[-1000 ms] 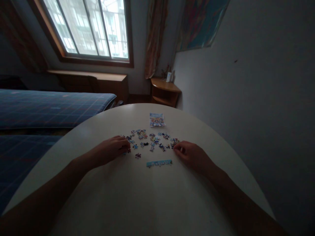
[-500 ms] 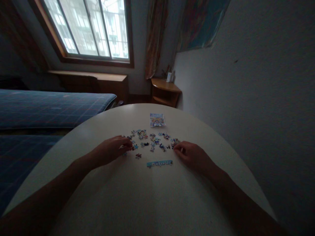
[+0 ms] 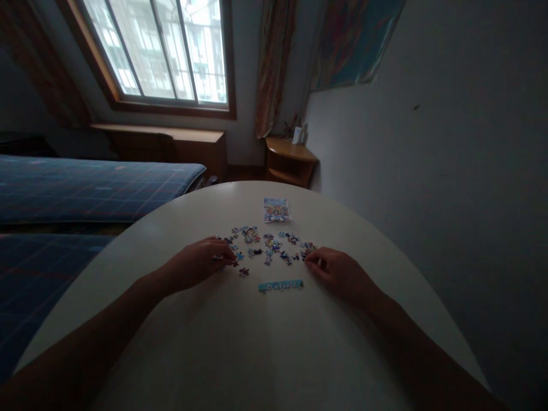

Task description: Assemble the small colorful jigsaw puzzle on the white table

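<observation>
Loose jigsaw puzzle pieces [image 3: 273,244] lie scattered on a round white table. My left hand [image 3: 206,258] is at the left side of the pieces, its fingers curled together, with a small dark reddish puzzle piece [image 3: 235,263] at the fingertips. A light blue piece [image 3: 240,256] lies just beyond them. At the right end of the scatter, my right hand [image 3: 331,267] has thumb and forefinger pinched against a group of pieces [image 3: 307,249]; whatever is between them is hidden. A joined strip of blue puzzle pieces [image 3: 280,285] lies nearer me, between the hands.
Behind the pieces lies a small printed picture sheet or packet [image 3: 276,210]. The white table [image 3: 265,348] has a curved far edge. A bed with a blue plaid cover [image 3: 103,191] stands left, a wall [image 3: 428,171] right, and a corner shelf [image 3: 291,149] beyond.
The whole view has shifted slightly. My left fingertips have dipped a little towards me, with the reddish piece by them. My right hand stays at the same group of pieces.
</observation>
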The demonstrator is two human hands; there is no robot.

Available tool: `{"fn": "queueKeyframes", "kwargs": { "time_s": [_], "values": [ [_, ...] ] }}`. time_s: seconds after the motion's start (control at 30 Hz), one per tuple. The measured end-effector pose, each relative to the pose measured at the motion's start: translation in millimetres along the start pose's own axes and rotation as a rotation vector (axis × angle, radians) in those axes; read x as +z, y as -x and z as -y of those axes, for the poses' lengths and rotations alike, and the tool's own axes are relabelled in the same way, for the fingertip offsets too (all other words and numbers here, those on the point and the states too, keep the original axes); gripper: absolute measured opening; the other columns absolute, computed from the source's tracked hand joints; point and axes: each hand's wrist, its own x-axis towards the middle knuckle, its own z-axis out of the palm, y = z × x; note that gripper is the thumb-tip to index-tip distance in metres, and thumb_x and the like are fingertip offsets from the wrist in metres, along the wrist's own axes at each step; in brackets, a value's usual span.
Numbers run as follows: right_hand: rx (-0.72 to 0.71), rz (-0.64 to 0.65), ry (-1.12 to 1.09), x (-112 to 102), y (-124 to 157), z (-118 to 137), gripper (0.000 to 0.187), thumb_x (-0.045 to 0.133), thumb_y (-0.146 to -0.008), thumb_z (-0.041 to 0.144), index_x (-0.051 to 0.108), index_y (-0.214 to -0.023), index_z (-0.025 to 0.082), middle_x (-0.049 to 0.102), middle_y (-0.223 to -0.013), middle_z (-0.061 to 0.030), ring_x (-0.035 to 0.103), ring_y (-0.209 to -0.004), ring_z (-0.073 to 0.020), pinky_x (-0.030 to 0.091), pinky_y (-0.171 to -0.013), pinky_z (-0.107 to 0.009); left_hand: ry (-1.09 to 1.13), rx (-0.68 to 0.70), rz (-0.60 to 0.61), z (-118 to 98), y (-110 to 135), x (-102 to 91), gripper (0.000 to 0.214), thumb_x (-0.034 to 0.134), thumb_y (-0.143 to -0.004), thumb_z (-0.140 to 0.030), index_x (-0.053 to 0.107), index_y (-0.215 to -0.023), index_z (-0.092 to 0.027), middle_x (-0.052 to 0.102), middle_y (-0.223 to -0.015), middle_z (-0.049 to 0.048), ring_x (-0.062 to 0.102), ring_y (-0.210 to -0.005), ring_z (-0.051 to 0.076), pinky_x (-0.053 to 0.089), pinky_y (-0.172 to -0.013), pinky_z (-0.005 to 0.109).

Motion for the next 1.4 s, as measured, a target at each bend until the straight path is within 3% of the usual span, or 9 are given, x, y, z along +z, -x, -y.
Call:
{"fn": "queueKeyframes", "kwargs": {
  "time_s": [0.1,0.33,0.5,0.93,1.07,1.17,1.3,1.4],
  "values": [
    [-0.001,0.005,0.003,1,0,-1,0.018,0.055,-0.092,0.028,0.071,-0.094,0.022,0.071,-0.090,-0.0032,0.063,-0.075,-0.0166,0.044,-0.068,-0.029,-0.054,-0.003,-0.008,4,1,1.4,0.022,0.051,-0.095,-0.032,0.072,-0.096,-0.024,0.071,-0.098,0.0045,0.063,-0.097,0.023,0.049,-0.085,0.035],
    [-0.020,-0.013,-0.006,2,0,-2,0.017,0.055,-0.091,0.028,0.071,-0.092,0.022,0.071,-0.089,-0.0037,0.063,-0.074,-0.0163,0.044,-0.067,-0.028,-0.127,0.005,-0.186,1,-3,20.4,0.026,0.052,-0.096,-0.036,0.069,-0.109,-0.022,0.067,-0.114,0.0087,0.060,-0.106,0.026,0.051,-0.091,0.042],
    [-0.004,-0.007,0.001,2,0,-1,0.017,0.054,-0.091,0.028,0.070,-0.093,0.022,0.070,-0.089,-0.0037,0.062,-0.074,-0.0164,0.044,-0.067,-0.029,-0.156,0.051,-0.198,0,-6,31.2,0.022,0.054,-0.095,-0.032,0.070,-0.107,-0.022,0.066,-0.114,0.0082,0.058,-0.106,0.026,0.051,-0.093,0.043],
    [-0.004,-0.008,0.027,2,0,1,0.017,0.054,-0.092,0.027,0.071,-0.093,0.022,0.071,-0.093,-0.0045,0.063,-0.077,-0.0174,0.047,-0.069,-0.030,-0.127,0.000,-0.181,-2,-6,27.6,0.016,0.056,-0.093,-0.028,0.068,-0.101,-0.020,0.066,-0.111,0.0080,0.057,-0.106,0.026,0.050,-0.094,0.043],
    [-0.097,-0.102,0.033,12,-3,6,0.018,0.054,-0.094,0.028,0.070,-0.098,0.021,0.071,-0.101,-0.0077,0.064,-0.095,-0.0220,0.050,-0.085,-0.037,-0.137,0.002,-0.238,-7,-7,29.8,0.018,0.052,-0.095,-0.028,0.068,-0.102,-0.021,0.067,-0.111,0.0084,0.059,-0.105,0.027,0.051,-0.093,0.045],
    [-0.224,-0.155,0.009,23,-5,15,0.021,0.055,-0.095,0.029,0.068,-0.109,0.020,0.070,-0.113,-0.0101,0.061,-0.109,-0.0242,0.046,-0.100,-0.044,-0.127,0.085,-0.301,-20,-9,38.7,0.024,0.049,-0.097,-0.028,0.065,-0.115,-0.021,0.065,-0.122,0.0095,0.057,-0.113,0.027,0.049,-0.099,0.047],
    [-0.397,-0.076,0.016,32,-3,25,0.041,0.052,-0.098,0.032,0.055,-0.137,0.021,0.061,-0.137,-0.0109,0.048,-0.133,-0.0258,0.036,-0.112,-0.049,-0.133,0.317,-0.174,-42,-9,50.9,0.044,0.050,-0.098,-0.028,0.048,-0.142,-0.022,0.052,-0.146,0.0078,0.044,-0.135,0.027,0.038,-0.111,0.048],
    [-0.399,-0.009,0.047,32,-2,25,0.044,0.046,-0.100,0.034,0.051,-0.142,0.022,0.057,-0.142,-0.0093,0.040,-0.140,-0.0270,0.033,-0.114,-0.050,-0.153,0.335,-0.133,-48,-9,51.5,0.039,0.049,-0.099,-0.029,0.053,-0.136,-0.020,0.057,-0.140,0.0075,0.045,-0.134,0.028,0.036,-0.112,0.049]
  ]
}}
